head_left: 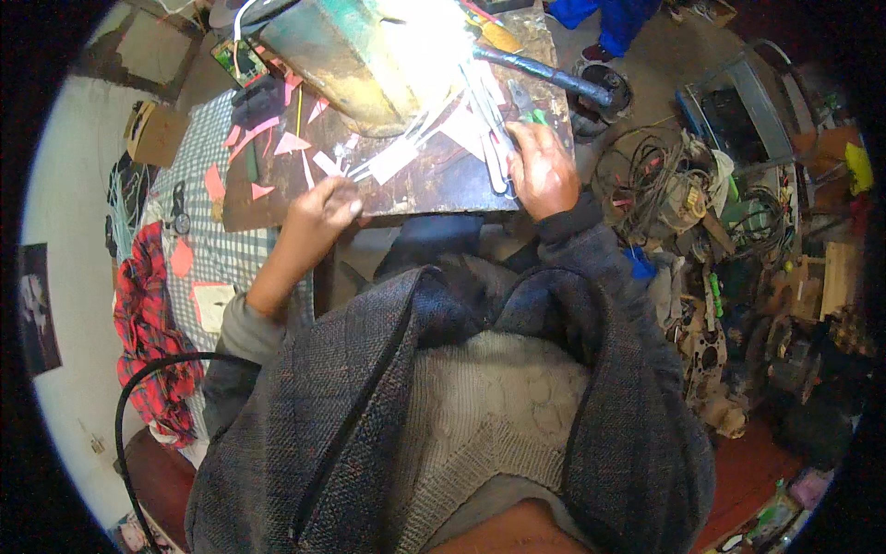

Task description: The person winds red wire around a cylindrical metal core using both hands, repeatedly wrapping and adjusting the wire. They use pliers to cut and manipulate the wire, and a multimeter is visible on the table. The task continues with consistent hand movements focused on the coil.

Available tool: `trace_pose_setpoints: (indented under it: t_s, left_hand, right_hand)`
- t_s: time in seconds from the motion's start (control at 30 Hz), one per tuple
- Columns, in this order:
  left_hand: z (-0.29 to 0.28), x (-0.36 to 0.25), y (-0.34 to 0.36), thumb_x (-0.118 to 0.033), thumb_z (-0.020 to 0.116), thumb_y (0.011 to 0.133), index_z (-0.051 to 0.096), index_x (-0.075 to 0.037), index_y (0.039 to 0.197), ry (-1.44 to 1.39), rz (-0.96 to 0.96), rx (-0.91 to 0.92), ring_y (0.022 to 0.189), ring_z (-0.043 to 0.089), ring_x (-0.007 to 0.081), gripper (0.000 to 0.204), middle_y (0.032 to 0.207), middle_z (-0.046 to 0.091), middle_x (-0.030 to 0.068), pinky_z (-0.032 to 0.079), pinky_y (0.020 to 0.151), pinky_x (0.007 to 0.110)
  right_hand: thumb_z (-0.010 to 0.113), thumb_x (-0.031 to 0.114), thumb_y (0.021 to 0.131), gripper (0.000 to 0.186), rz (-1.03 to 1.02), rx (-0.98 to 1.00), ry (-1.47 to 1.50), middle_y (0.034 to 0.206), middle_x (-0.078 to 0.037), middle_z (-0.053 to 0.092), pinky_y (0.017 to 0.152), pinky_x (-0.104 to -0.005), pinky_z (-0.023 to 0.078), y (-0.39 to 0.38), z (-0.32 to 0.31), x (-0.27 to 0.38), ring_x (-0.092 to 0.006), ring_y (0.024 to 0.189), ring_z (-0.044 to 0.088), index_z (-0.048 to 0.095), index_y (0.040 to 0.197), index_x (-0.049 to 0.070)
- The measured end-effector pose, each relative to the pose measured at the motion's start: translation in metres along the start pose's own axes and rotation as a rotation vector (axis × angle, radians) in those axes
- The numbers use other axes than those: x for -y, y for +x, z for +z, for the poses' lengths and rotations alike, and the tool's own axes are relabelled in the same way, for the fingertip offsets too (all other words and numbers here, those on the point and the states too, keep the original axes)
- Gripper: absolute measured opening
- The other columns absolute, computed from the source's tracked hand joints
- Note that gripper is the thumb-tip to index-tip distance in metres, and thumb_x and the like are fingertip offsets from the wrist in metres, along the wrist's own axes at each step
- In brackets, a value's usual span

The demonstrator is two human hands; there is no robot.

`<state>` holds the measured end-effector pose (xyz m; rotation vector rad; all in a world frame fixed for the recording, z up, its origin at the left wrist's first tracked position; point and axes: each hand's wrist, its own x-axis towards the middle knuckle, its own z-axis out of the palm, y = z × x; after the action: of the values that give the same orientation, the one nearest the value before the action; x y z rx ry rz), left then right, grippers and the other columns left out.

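Note:
At the front edge of a worn wooden tabletop [434,196], my left hand [328,205] is closed, thumb against curled fingers. Anything in its grip is too small to make out. Small white scraps [326,164] and thin pale strips [365,171] lie just beyond its fingertips. My right hand [546,171] rests at the table's right front corner, its fingers bent. Against its thumb side lies a long slim metal tool [495,166] with a looped end, resembling scissors. Whether the fingers grip it is unclear. Between the hands is a piece of white paper [395,159].
A large yellow-green metal body [355,69] stands on the table under strong glare. Beside it lie a dark wrapped bar [544,74] and pink scraps [292,143]. A checked cloth [217,148] is at left. Coiled cables [646,180] fill the right. Another person's blue-trousered legs [620,23] show at top.

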<state>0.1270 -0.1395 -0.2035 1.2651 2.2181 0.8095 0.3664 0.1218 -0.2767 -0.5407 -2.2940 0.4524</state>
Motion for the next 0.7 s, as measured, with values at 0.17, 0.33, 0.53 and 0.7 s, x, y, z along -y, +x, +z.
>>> trace_pose_setpoints:
  t_s: [0.17,0.33,0.53,0.7]
  left_hand:
    - [0.033,0.01,0.043,-0.015,0.071,0.093,0.067,0.0,0.116,0.014,0.113,-0.137,0.094,0.075,0.0284,0.028,0.104,0.073,0.0197,0.057,0.081,0.038]
    - [0.064,0.023,0.072,-0.017,0.072,0.09,0.07,-0.001,0.109,0.198,0.202,-0.255,0.093,0.07,0.0372,0.025,0.1,0.071,0.0207,0.055,0.082,0.044]
    - [0.1,0.03,0.107,-0.028,0.071,0.088,0.067,-0.003,0.091,0.538,0.359,-0.297,0.084,0.069,0.0391,0.025,0.089,0.067,0.0203,0.055,0.075,0.05]
    - [0.101,0.036,0.118,-0.022,0.069,0.087,0.067,-0.004,0.093,0.538,0.316,-0.28,0.08,0.07,0.0377,0.019,0.087,0.069,0.0182,0.056,0.07,0.049]
  right_hand:
    - [0.071,0.004,0.086,0.022,0.049,0.115,0.111,0.104,-0.017,0.069,0.083,-0.0431,0.055,-0.002,-0.015,0.021,-0.0382,0.096,0.068,0.07,0.107,0.002]
    - [0.067,0.009,0.089,0.019,0.035,0.229,0.239,0.101,-0.015,0.068,0.079,-0.0443,0.056,-0.012,-0.008,0.051,-0.0368,0.09,0.069,0.07,0.107,0.005]
    - [0.067,0.018,0.093,0.021,0.126,0.433,0.237,0.108,-0.016,0.071,0.085,-0.0462,0.056,-0.023,0.024,0.069,-0.0372,0.098,0.069,0.07,0.111,0.008]
    - [0.068,0.018,0.094,0.02,0.172,0.443,0.249,0.107,-0.017,0.073,0.086,-0.0436,0.056,-0.033,0.037,0.074,-0.0363,0.099,0.07,0.072,0.109,0.006]
